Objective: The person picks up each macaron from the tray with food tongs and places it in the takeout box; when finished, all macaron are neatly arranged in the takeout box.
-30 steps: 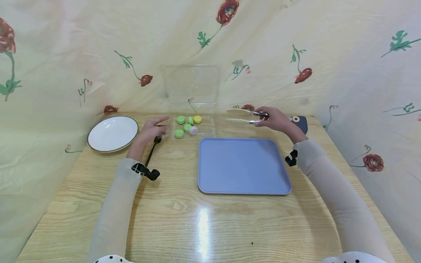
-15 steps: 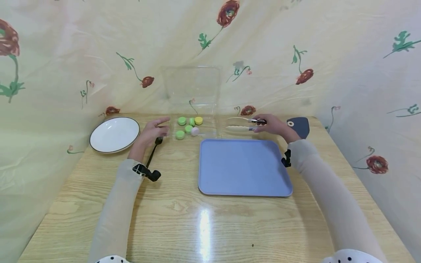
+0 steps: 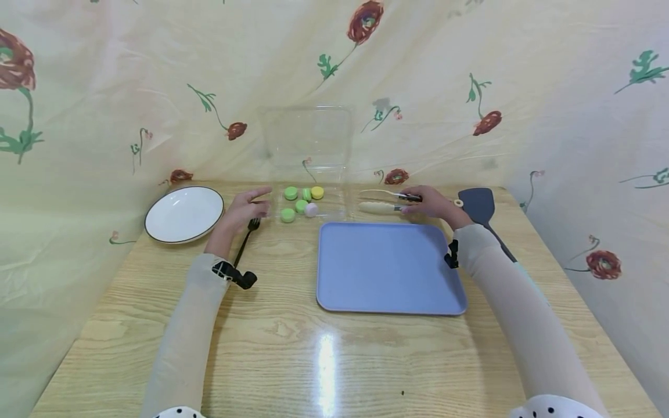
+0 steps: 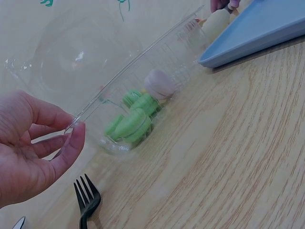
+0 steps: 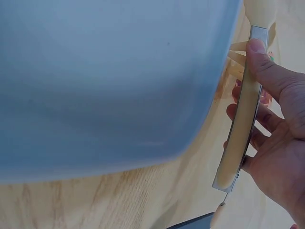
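Observation:
My left hand (image 3: 241, 213) is at the left end of a clear plastic box (image 3: 331, 210). In the left wrist view its thumb and fingers pinch the corner of the box's rim. Green macarons (image 4: 135, 125), a yellow macaron (image 3: 317, 192) and a lilac macaron (image 4: 159, 84) lie inside the box, whose clear lid (image 3: 308, 136) stands raised behind. My right hand (image 3: 427, 203) grips tongs (image 5: 240, 124) with cream tips, thumb on one arm and fingers around the other side. The tongs' tips are spread apart, low over the table to the right of the box, with nothing between them.
A blue tray (image 3: 391, 268) lies in front of the tongs. On the left are a white dark-rimmed plate (image 3: 184, 215) and a black fork (image 3: 243, 244) beside my left wrist. A dark spatula (image 3: 477, 204) lies at the right, partly under my right forearm. A floral cloth hangs behind.
My right hand has lowered the tongs and shifted slightly left, uncovering more of the spatula. The tongs' tips stay apart. My left hand keeps its place at the box.

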Motion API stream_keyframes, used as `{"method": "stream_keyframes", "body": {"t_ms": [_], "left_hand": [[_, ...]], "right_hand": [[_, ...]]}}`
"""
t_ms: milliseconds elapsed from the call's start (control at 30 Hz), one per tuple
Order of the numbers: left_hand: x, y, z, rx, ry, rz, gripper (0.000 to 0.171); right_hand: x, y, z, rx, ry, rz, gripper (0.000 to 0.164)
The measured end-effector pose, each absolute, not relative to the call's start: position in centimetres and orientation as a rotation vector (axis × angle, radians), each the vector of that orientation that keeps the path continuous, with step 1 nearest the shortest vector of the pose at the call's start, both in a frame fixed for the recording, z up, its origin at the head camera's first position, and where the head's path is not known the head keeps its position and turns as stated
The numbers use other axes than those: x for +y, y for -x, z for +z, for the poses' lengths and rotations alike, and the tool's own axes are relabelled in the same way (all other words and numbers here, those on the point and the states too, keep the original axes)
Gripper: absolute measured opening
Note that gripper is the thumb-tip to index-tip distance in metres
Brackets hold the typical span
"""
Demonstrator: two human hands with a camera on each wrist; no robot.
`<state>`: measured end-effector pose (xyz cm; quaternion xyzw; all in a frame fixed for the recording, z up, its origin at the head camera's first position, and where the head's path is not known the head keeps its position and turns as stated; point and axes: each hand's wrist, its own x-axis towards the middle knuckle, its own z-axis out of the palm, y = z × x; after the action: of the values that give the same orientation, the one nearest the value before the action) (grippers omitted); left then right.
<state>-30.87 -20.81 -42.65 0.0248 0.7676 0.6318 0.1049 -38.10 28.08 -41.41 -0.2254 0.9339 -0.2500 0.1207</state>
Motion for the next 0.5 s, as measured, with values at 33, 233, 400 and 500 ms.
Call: {"method": "stream_keyframes", "body": {"t_ms": [33,233,400,500], "left_hand": [[-20.78,30.86,-42.63,2.259,-0.076,1.864,0.056],[-20.76,30.83,-42.56,2.266,-0.095,1.857,0.056],[-20.77,30.94,-42.62,2.273,-0.102,1.853,0.056],[-20.73,31.05,-42.7,2.275,-0.106,1.854,0.056]], "right_hand": [[28.06,38.06,-41.37,2.725,0.657,-0.727,0.058],[27.99,38.06,-41.44,2.73,0.65,-0.708,0.06],[27.82,38.04,-41.53,2.756,0.653,-0.699,0.06],[27.67,37.92,-41.44,2.767,0.639,-0.699,0.059]]}}
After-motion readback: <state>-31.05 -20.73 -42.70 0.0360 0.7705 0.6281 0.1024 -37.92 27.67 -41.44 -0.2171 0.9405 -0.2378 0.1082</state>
